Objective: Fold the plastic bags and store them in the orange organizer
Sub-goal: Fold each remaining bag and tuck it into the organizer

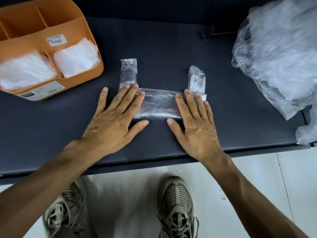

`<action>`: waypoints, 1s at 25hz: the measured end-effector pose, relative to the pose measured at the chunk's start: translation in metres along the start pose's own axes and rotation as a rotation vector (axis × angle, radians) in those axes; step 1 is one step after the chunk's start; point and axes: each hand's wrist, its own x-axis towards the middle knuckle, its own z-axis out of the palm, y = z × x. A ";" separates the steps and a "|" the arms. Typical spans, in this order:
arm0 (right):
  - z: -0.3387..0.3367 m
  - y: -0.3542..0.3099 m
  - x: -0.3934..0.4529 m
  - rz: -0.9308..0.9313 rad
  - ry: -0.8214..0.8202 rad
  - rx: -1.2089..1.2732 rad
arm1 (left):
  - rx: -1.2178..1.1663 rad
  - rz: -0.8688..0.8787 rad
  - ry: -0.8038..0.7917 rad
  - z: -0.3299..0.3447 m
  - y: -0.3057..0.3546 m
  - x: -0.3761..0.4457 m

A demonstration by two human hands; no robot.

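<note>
- At the centre of the frame, a clear plastic bag (157, 104) lies flattened into a narrow band on a dark table (51, 134), with its two handle strips sticking up toward the top of the frame, one at each end.
- Left hand (115, 115), lower centre-left: palm down, fingers straight and spread, fingertips pressing the band's left end. It grips nothing; it seems to pin the slippery film flat.
- Right hand (193, 121), lower centre-right: likewise flat and open, fingers resting on the band's right end at the base of the handle strip. Both thumbs lie on the table just below the band.
- Judging by the pose, the hands are smoothing out air and setting the crease before another fold.
- Upper left: the orange organizer (82, 28), its two nearer compartments each holding folded bags (75, 57); its farther compartments look empty.
- Upper right: a loose heap of unfolded plastic bags (277, 54), well apart from the hands, likely waiting their turn.
- Bottom of the frame: pale floor and two sneakers (176, 206).
</note>
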 end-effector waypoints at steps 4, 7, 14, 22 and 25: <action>-0.006 0.022 -0.004 -0.009 0.030 0.000 | -0.143 0.013 0.098 -0.005 -0.006 -0.003; -0.013 0.025 -0.006 -0.006 0.081 0.114 | -0.174 0.015 0.200 -0.010 -0.008 0.000; -0.028 0.029 -0.009 0.018 0.316 0.429 | -0.362 -0.037 0.415 -0.023 -0.012 -0.004; -0.042 0.018 -0.004 0.394 0.255 0.679 | -0.708 -0.485 0.272 -0.041 -0.006 -0.004; -0.043 0.018 -0.001 0.426 0.179 0.311 | -0.415 -0.545 0.152 -0.040 -0.009 0.002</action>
